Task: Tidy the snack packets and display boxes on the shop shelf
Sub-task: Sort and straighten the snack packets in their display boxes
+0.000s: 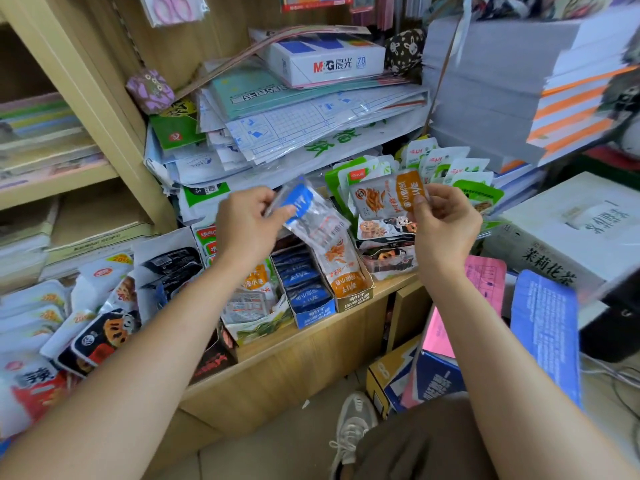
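My left hand (247, 221) is at mid-frame, thumb and fingers curled and pinching a blue packet (297, 199) by its top edge. The packet is blurred and hangs slanting down to the right. I cannot tell whether I hold one packet or several there.

My right hand (445, 221) is right of centre at the same height, fingers curled, thumb and forefinger gripping an orange packet (382, 199) by its right end. That packet is held level and face up, in front of a leaning row of green packets (446, 164).

Below and between my hands two open boxes stand side by side, touching, on the wooden shelf (311, 344). The blue box (313, 315) holds blue packets in a row. The orange box (356, 299), to its right, holds orange ones. More packets lie in loose heaps at lower left.

A paper ream (325, 58) tops a stack of stationery at upper centre.
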Tool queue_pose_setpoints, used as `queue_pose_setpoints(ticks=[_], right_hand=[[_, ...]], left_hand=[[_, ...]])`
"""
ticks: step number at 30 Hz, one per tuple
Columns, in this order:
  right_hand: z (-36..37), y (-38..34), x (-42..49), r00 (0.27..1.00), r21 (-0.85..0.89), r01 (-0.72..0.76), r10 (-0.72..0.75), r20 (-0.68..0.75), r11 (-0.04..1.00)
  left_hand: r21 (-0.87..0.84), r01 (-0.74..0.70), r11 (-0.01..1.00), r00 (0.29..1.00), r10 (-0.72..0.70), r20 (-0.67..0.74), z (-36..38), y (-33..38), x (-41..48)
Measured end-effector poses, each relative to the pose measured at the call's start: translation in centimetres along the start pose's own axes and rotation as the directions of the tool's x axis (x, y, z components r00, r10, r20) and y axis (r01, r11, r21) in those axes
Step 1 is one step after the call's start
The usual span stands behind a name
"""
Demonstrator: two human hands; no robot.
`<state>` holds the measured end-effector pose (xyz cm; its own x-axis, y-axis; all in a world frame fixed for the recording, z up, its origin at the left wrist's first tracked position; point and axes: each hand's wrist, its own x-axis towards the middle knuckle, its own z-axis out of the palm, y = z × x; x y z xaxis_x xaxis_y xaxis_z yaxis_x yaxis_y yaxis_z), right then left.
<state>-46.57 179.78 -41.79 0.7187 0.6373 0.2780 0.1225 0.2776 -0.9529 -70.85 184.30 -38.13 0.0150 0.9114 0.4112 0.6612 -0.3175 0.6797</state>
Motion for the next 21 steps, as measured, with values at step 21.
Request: queue_pose_setpoints(ticks=[21], right_hand=[[2.8,0.0,-1.6,0.785,-0.485,0.430,-0.050,0.617,0.762]], left_hand=[[-0.430,0.172,0.886,0.914,-0.306,-0.266,-5.7,-2.0,-2.3]])
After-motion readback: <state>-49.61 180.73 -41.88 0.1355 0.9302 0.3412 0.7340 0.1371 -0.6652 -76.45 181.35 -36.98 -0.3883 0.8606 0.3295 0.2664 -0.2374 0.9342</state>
